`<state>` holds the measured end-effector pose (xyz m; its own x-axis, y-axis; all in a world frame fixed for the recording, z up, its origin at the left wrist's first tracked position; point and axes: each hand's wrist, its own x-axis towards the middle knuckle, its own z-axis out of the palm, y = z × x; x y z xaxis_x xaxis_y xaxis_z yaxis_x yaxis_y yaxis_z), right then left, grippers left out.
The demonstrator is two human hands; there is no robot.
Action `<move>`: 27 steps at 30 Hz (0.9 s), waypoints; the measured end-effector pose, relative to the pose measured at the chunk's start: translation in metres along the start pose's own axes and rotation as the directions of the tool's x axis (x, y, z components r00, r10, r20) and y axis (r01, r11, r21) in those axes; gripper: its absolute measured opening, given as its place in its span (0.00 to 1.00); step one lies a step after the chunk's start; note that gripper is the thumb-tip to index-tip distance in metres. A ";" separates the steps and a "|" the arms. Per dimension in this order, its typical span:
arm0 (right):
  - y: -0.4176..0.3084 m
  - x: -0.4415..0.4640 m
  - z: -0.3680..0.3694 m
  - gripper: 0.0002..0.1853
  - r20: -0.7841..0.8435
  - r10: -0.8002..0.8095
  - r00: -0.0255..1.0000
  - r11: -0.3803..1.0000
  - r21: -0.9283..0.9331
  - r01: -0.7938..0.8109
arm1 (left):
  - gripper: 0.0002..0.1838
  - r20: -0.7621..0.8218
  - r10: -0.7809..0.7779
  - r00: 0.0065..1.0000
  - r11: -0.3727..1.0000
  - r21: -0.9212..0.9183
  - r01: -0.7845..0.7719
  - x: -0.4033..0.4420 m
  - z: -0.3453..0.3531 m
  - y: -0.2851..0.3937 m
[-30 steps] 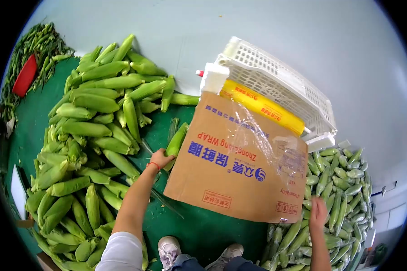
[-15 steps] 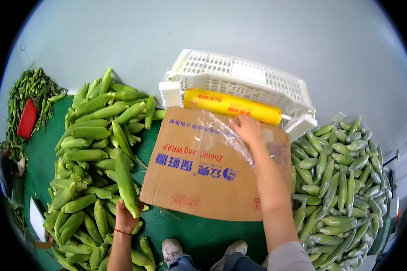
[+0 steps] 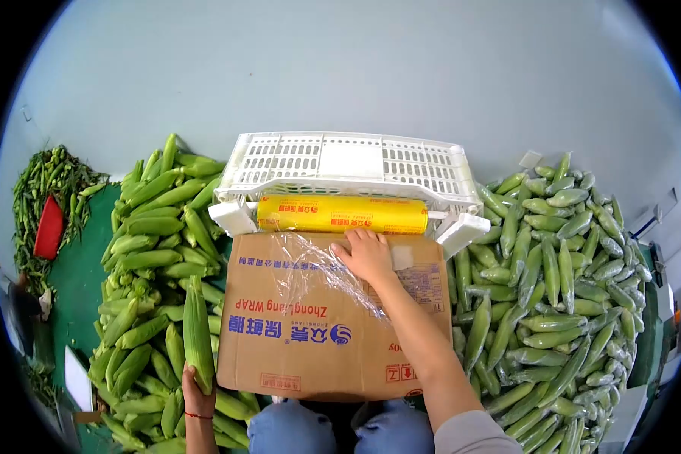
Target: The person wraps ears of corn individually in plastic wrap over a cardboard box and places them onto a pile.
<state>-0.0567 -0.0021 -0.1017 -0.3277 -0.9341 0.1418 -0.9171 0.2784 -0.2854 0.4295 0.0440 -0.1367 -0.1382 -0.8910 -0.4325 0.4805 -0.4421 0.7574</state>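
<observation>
My left hand is wrapped round the lower end of an upright ear of corn in its husk, just left of the cardboard box. Near the box's top edge lies my right hand, fingers spread, on clear plastic film. Directly beyond it is a yellow roll of wrap, held between white foam blocks in front of a white plastic crate.
Unwrapped corn is heaped at the left, film-wrapped corn at the right. A red scoop-like object lies on green trimmings at the far left. A grey wall stands behind.
The view has turned towards the box. My left hand has brought the corn from the box's edge to its left side. My right hand has moved from the wrapped corn onto the film.
</observation>
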 end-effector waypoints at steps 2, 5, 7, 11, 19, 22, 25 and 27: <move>-0.001 -0.010 0.005 0.29 -0.069 -0.033 0.997 0.999 -0.008 0.032 | 0.30 0.046 0.048 0.998 0.996 0.070 -0.051 -0.015 0.010 0.013; -0.001 -0.012 0.010 0.27 -0.142 -0.041 0.989 0.999 0.001 0.041 | 0.33 0.179 0.081 0.980 0.994 0.059 -0.093 -0.031 0.046 0.020; -0.003 -0.018 0.003 0.24 -0.142 0.004 0.990 0.999 0.032 0.000 | 0.31 0.202 0.093 0.975 0.988 0.101 -0.115 -0.034 0.055 0.020; -0.001 -0.073 0.004 0.23 -0.364 -0.015 0.931 0.992 0.115 0.061 | 0.28 0.233 0.144 0.962 0.923 0.318 -0.215 -0.037 0.054 0.014; 0.019 -0.310 -0.051 0.23 -0.243 0.144 0.959 0.985 0.124 -0.116 | 0.31 0.267 0.284 0.921 0.953 0.028 -0.302 -0.095 0.021 0.013; 0.006 -0.391 -0.059 0.22 -0.227 0.171 0.959 0.985 0.077 -0.157 | 0.30 0.220 0.104 0.970 0.994 -0.067 -0.091 -0.132 -0.010 0.007; 0.003 -0.419 -0.054 0.20 -0.189 0.213 0.958 0.966 0.187 -0.178 | 0.26 0.234 -0.041 0.971 0.980 -0.180 0.085 -0.152 -0.014 0.001; -0.004 -0.425 -0.055 0.17 -0.236 0.179 0.955 0.970 0.205 -0.131 | 0.24 0.286 -0.072 0.955 0.962 -0.232 0.142 -0.165 -0.006 0.003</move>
<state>0.0740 0.4062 -0.1086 -0.5307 -0.7897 0.3076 -0.8000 0.3468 -0.4897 0.4589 0.1908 -0.0660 -0.4146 -0.8490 -0.3276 0.6436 -0.5281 0.5540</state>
